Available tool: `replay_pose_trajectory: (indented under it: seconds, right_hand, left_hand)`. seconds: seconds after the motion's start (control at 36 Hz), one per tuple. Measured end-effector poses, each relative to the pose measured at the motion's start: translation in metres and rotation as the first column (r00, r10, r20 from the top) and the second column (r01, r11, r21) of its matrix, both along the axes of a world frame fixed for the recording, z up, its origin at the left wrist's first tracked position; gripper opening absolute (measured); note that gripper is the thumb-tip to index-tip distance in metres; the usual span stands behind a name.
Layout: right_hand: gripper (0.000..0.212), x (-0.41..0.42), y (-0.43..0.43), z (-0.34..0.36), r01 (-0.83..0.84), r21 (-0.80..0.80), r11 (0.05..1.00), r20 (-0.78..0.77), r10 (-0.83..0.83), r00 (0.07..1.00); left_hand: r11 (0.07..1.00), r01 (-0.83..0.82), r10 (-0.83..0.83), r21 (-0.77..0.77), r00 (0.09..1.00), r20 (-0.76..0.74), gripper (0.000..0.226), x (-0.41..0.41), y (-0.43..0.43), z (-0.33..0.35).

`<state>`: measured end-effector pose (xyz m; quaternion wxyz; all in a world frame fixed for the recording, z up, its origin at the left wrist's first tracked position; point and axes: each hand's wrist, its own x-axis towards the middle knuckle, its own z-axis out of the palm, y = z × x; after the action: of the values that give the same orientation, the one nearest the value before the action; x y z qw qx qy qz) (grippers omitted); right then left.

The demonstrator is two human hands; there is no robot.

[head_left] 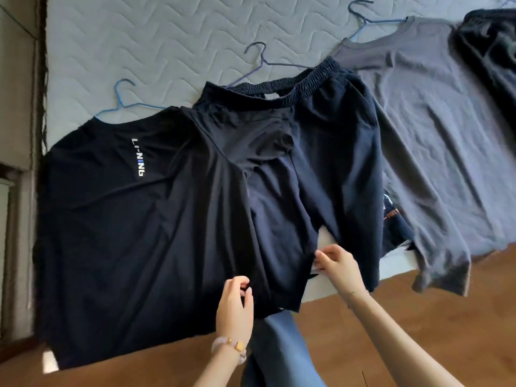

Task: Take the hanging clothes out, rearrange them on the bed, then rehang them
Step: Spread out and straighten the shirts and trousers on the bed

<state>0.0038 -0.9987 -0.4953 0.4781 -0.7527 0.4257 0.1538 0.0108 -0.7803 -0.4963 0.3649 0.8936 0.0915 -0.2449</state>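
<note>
Both hands pinch the near leg hem of the dark navy elastic-waist shorts (321,152): left hand (234,305), right hand (339,265). Shorts lie on the grey quilted bed (167,37), hem overhanging (hanger underneath). Risk: 1 hard tug drags them floorward.

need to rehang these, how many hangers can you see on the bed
3: a light blue hanger above the black shirt, a dark one above the shorts, another blue one at the grey shirt's collar. The far-right garment may hide another.
</note>
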Motion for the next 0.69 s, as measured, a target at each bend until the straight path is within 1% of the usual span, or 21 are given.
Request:
replay_pose_trajectory:
  seconds: [0.08, 0.19, 0.25, 0.33, 0.39, 0.47, 0.56, 0.61, 0.67, 0.69]
  right_hand:
    - [0.007, -0.015, 0.002, 0.006, -0.054, 0.003, 0.999, 0.030, 0.054, 0.998]
    - [0.009, -0.035, -0.023, 0.028, -0.058, -0.034, 0.998, 0.107, 0.062, 0.992]
    - [0.011, -0.041, -0.043, 0.042, 0.002, -0.068, 0.998, 0.159, 0.008, 0.987]
    - [0.011, -0.044, -0.083, 0.057, 0.159, -0.169, 0.973, 0.216, -0.120, 0.969]
    - [0.011, -0.039, -0.113, 0.058, 0.178, -0.233, 0.956, 0.179, -0.138, 0.974]
    - [0.022, -0.023, -0.148, 0.050, 0.081, -0.236, 0.968, 0.036, -0.075, 0.997]
    - [0.026, 0.002, -0.165, 0.045, -0.016, -0.231, 0.973, -0.024, 0.011, 1.000]
    - [0.019, 0.016, -0.171, 0.040, -0.097, -0.218, 0.971, -0.061, 0.086, 0.994]
    - [0.010, 0.024, -0.174, 0.032, -0.200, -0.194, 0.960, -0.130, 0.176, 0.976]
    - [0.011, 0.027, -0.176, 0.028, -0.234, -0.180, 0.955, -0.167, 0.205, 0.964]
  left_hand:
    - [0.998, -0.061, 0.061, -0.002, 0.998, 0.004, 0.014, -0.029, 0.002, -0.002]
    - [0.996, -0.094, 0.094, 0.000, 0.996, 0.007, 0.017, -0.053, -0.008, 0.008]
    - [0.996, -0.081, 0.080, -0.022, 0.996, -0.034, 0.016, -0.057, -0.021, 0.012]
    - [0.997, -0.036, 0.030, -0.073, 0.997, -0.076, 0.015, -0.056, -0.049, 0.017]
    - [0.995, -0.029, 0.021, -0.092, 0.996, -0.092, 0.014, -0.050, -0.072, 0.021]
    - [0.997, -0.007, -0.001, -0.071, 0.995, -0.100, 0.011, -0.039, -0.110, 0.027]
    - [0.995, -0.023, 0.010, -0.095, 0.991, -0.134, 0.019, -0.025, -0.144, 0.036]
    - [0.992, -0.053, 0.033, -0.118, 0.985, -0.169, 0.024, -0.015, -0.164, 0.037]
    - [0.989, -0.100, 0.071, -0.113, 0.969, -0.236, 0.030, -0.006, -0.181, 0.034]
    - [0.988, -0.120, 0.089, -0.101, 0.958, -0.273, 0.033, -0.003, -0.189, 0.031]
